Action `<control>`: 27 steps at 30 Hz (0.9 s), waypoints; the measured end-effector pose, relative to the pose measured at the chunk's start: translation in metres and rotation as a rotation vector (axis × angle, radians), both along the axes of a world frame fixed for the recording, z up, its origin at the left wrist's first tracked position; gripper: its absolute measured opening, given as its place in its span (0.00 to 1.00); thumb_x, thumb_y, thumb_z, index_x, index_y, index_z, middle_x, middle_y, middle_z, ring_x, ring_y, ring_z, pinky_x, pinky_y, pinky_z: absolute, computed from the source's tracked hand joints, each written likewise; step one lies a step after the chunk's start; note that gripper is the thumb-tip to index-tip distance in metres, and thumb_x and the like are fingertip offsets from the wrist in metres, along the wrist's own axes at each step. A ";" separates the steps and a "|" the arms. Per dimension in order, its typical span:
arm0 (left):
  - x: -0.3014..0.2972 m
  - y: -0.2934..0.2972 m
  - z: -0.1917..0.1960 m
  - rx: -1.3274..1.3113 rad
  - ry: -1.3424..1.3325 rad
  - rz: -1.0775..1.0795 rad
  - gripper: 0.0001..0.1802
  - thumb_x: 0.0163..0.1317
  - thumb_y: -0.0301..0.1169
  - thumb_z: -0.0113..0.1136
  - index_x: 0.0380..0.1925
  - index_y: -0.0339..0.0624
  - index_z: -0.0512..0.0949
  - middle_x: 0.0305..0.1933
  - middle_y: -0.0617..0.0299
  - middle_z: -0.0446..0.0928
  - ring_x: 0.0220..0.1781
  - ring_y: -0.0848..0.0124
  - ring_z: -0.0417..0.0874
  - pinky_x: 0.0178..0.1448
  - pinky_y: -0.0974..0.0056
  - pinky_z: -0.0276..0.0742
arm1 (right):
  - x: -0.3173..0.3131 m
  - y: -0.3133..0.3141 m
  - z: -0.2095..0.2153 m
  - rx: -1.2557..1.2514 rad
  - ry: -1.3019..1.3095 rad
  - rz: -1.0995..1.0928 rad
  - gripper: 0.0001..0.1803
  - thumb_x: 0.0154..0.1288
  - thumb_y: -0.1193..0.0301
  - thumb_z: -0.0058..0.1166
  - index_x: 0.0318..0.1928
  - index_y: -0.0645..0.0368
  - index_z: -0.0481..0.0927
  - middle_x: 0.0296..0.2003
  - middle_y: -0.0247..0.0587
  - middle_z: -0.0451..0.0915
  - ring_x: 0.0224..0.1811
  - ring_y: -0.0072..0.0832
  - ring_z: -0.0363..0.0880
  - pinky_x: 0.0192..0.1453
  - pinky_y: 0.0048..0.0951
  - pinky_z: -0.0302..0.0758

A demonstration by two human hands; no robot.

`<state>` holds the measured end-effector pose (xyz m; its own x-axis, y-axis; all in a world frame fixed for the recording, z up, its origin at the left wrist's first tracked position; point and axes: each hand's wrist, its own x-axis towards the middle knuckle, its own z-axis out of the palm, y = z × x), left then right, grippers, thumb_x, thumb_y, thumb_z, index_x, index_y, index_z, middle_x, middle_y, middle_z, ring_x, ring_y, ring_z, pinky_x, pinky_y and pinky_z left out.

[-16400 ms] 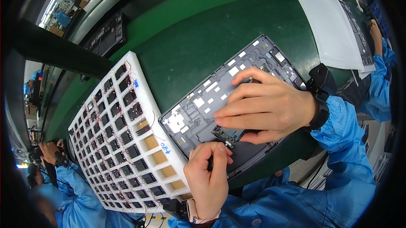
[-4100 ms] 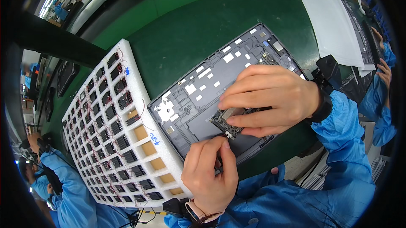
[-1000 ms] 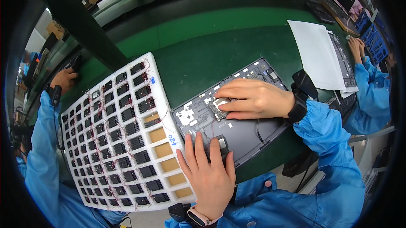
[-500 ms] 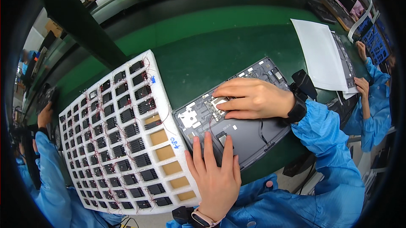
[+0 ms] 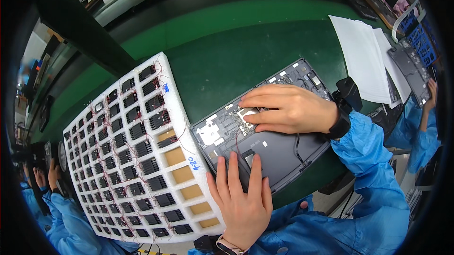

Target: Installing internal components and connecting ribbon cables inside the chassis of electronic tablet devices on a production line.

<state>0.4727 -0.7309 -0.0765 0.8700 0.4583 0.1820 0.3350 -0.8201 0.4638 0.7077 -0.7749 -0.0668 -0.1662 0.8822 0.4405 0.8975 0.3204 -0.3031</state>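
An open dark grey laptop base (image 5: 279,158) lies slanted on the green bench, its inner side up. My left hand (image 5: 243,203) rests with spread fingers over its lower left corner, fingertips beside a dark part from which a thin red wire (image 5: 237,140) runs up. My right hand (image 5: 295,108) reaches in from the right and lies over the circuit board, fingers stretched out and slightly apart. Its fingertips touch around a silvery metal piece (image 5: 247,114). What lies beneath the palm is hidden.
Left of the base stands a white foam tray (image 5: 193,179) holding many black wired modules (image 5: 153,166); several right-hand pockets show bare brown bottoms. White sheets (image 5: 362,61) lie at the right. Co-workers in blue sleeves sit on both sides, one holding another laptop base (image 5: 411,68).
My hands stay at nearly the same places on the base. At the right, a co-worker has lifted a laptop base off the white sheets.
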 end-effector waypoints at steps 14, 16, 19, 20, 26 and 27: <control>-0.002 -0.001 0.002 -0.026 -0.008 0.000 0.24 0.60 0.35 0.60 0.57 0.45 0.76 0.64 0.39 0.65 0.69 0.42 0.61 0.70 0.35 0.50 | -0.004 -0.004 0.000 0.010 -0.039 -0.049 0.17 0.52 0.71 0.66 0.43 0.61 0.84 0.50 0.48 0.81 0.55 0.43 0.79 0.55 0.38 0.79; -0.002 -0.001 0.001 -0.030 -0.013 -0.002 0.24 0.60 0.35 0.60 0.57 0.45 0.76 0.64 0.39 0.65 0.69 0.42 0.61 0.70 0.35 0.50 | -0.005 -0.004 -0.001 0.013 -0.041 -0.056 0.16 0.52 0.71 0.66 0.43 0.61 0.84 0.49 0.48 0.81 0.54 0.43 0.79 0.55 0.37 0.79; -0.003 -0.001 0.001 -0.030 -0.015 -0.001 0.24 0.60 0.35 0.60 0.57 0.45 0.76 0.64 0.39 0.65 0.69 0.42 0.61 0.70 0.35 0.50 | -0.006 -0.004 0.000 0.026 -0.050 -0.069 0.15 0.52 0.71 0.66 0.42 0.61 0.84 0.49 0.47 0.81 0.53 0.42 0.80 0.53 0.37 0.79; -0.003 -0.001 0.002 -0.033 -0.011 -0.001 0.24 0.60 0.35 0.60 0.57 0.45 0.76 0.64 0.39 0.65 0.69 0.42 0.62 0.70 0.35 0.50 | -0.007 -0.004 0.000 0.036 -0.058 -0.076 0.15 0.52 0.71 0.66 0.42 0.60 0.84 0.48 0.47 0.81 0.52 0.42 0.80 0.52 0.37 0.80; -0.003 -0.002 0.001 -0.029 -0.011 0.003 0.24 0.60 0.35 0.60 0.58 0.45 0.76 0.64 0.39 0.65 0.69 0.42 0.62 0.70 0.35 0.51 | -0.007 -0.003 0.002 0.056 -0.027 -0.085 0.15 0.51 0.71 0.67 0.41 0.59 0.85 0.47 0.45 0.82 0.46 0.40 0.81 0.48 0.38 0.79; -0.003 -0.002 0.001 -0.025 -0.007 0.003 0.24 0.60 0.35 0.60 0.58 0.45 0.76 0.64 0.39 0.65 0.69 0.42 0.62 0.70 0.35 0.51 | -0.008 -0.003 0.002 0.058 -0.026 -0.083 0.15 0.51 0.71 0.67 0.41 0.59 0.85 0.47 0.45 0.82 0.46 0.40 0.81 0.48 0.38 0.79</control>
